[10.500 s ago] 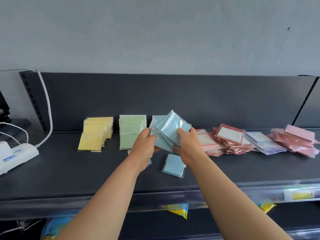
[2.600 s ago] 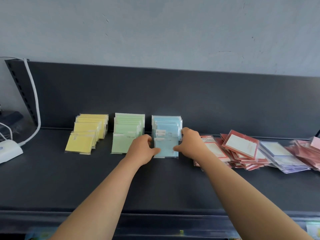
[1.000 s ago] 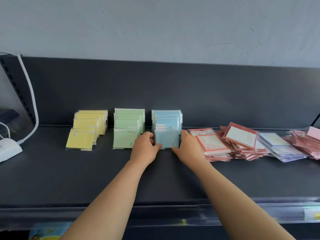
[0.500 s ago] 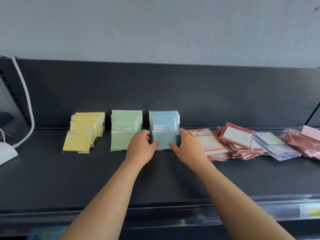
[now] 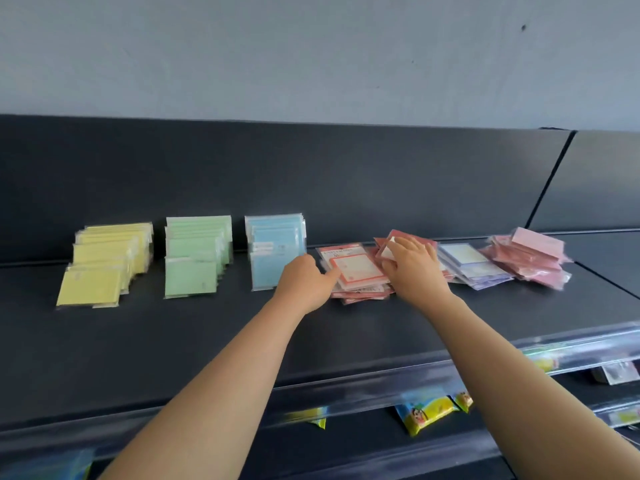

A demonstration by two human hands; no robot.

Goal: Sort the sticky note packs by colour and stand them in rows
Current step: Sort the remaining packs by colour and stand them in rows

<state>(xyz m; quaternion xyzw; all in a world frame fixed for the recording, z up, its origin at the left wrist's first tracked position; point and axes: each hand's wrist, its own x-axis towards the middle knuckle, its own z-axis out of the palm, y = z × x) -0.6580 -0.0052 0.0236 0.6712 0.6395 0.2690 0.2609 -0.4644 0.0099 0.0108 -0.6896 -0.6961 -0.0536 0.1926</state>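
Three rows of packs stand on the dark shelf (image 5: 173,341): yellow packs (image 5: 104,268) at the left, then green packs (image 5: 195,254), then blue packs (image 5: 275,251). Right of them lies a loose pile of red-bordered packs (image 5: 356,268). My left hand (image 5: 304,285) is loosely curled beside the pile, its thumb tip touching the top pack's left edge. My right hand (image 5: 412,265) holds a tilted red-bordered pack (image 5: 401,237), fingers on top and thumb beneath. Further right lie purple packs (image 5: 471,268) and pink packs (image 5: 533,258).
The shelf's dark back panel (image 5: 346,185) rises close behind the rows. A clear price rail (image 5: 381,386) runs along the front edge. On the shelf below lie colourful printed packets (image 5: 429,414).
Both hands have left the blue row and moved right to the red-bordered pile. My right hand has taken hold of a tilted red-bordered pack. The view has turned right.
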